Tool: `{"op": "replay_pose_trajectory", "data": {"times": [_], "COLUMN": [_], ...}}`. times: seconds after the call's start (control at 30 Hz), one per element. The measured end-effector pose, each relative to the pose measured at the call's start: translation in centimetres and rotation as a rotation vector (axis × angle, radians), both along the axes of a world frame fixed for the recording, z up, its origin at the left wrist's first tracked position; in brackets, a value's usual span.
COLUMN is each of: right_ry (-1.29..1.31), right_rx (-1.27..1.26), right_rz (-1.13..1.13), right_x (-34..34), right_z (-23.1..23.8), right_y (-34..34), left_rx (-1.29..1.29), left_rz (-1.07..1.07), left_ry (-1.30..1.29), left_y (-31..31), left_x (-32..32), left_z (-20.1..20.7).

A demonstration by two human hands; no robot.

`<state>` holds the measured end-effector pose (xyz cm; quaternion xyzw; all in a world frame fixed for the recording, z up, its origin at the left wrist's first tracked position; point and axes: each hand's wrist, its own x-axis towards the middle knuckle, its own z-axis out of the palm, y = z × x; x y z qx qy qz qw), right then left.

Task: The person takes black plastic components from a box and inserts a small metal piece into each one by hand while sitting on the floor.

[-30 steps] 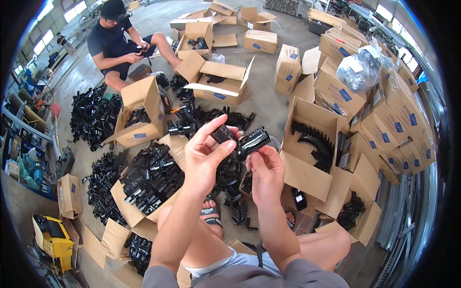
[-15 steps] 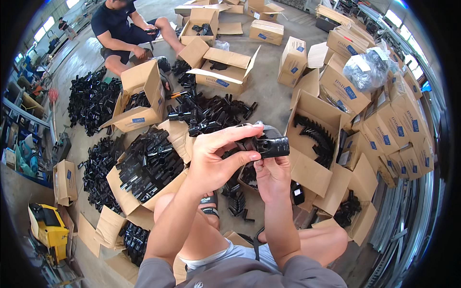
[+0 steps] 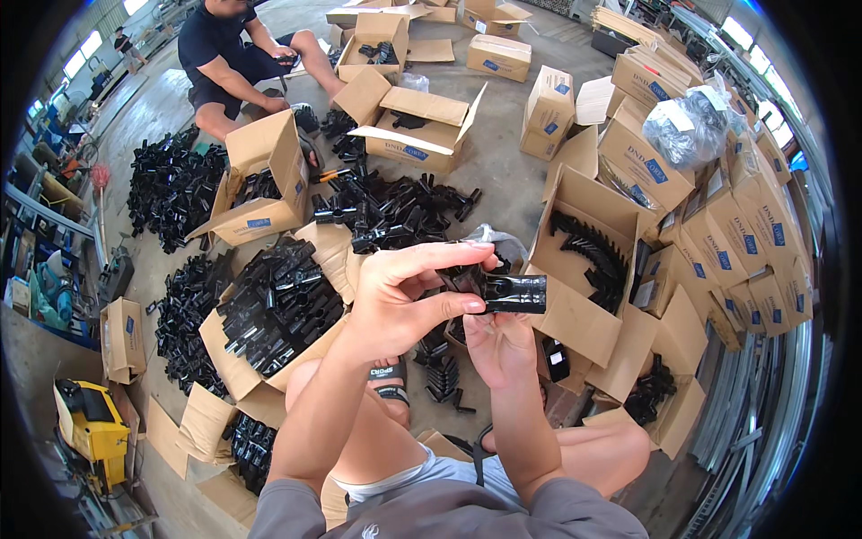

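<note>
A glossy black plastic part (image 3: 505,290) is held in front of me at chest height. My left hand (image 3: 409,292) pinches its left end between thumb and fingers. My right hand (image 3: 496,346) supports it from underneath, palm up. Below the hands lie more black plastic pieces (image 3: 442,375) on the floor between my bare knees and sandalled foot (image 3: 388,382).
Open cardboard boxes ring me: one heaped with black parts (image 3: 274,310) on the left, one with stacked parts (image 3: 588,256) on the right. A loose pile (image 3: 400,211) lies ahead. Another person (image 3: 238,58) sits at the far left. Stacked boxes (image 3: 745,234) and a yellow machine (image 3: 90,427) line the edges.
The black part and both hands have dropped lower and to the right. The part now lies level, with my right hand under it instead of gripping beside it.
</note>
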<state>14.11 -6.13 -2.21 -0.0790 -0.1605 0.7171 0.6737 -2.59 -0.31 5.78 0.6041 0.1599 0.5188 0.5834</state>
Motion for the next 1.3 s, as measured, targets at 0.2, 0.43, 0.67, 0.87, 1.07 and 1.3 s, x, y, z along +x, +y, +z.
{"op": "replay_pose_trajectory", "data": {"times": [0.2,0.43,0.67,0.87,1.07,1.3], "right_ry": [0.111,0.187,0.240,0.234,0.026,-0.051], "right_rx": [-0.006,-0.034,-0.064,-0.063,-0.051,-0.050], "right_rz": [0.022,0.091,0.129,0.122,-0.022,-0.140], "right_x": [-0.7,-1.0,-1.3,-1.5,-1.6,-1.5], "right_z": [0.6,1.1,0.7,0.2,-0.6,-0.8], "right_y": [-0.6,-1.0,-1.3,-1.5,-2.1,-2.2], "left_rx": [0.055,0.066,0.116,0.153,0.171,0.117], "left_rz": [-0.031,-0.028,-0.021,-0.004,-0.030,-0.045], "left_ry": [-0.019,0.009,0.069,0.119,0.164,0.112], "left_y": [0.3,0.2,0.0,0.1,0.1,0.0], "left_x": [0.1,0.0,-0.1,-0.5,-0.7,-0.5], "left_z": [-0.4,-0.3,0.6,0.6,0.9,0.5]}}
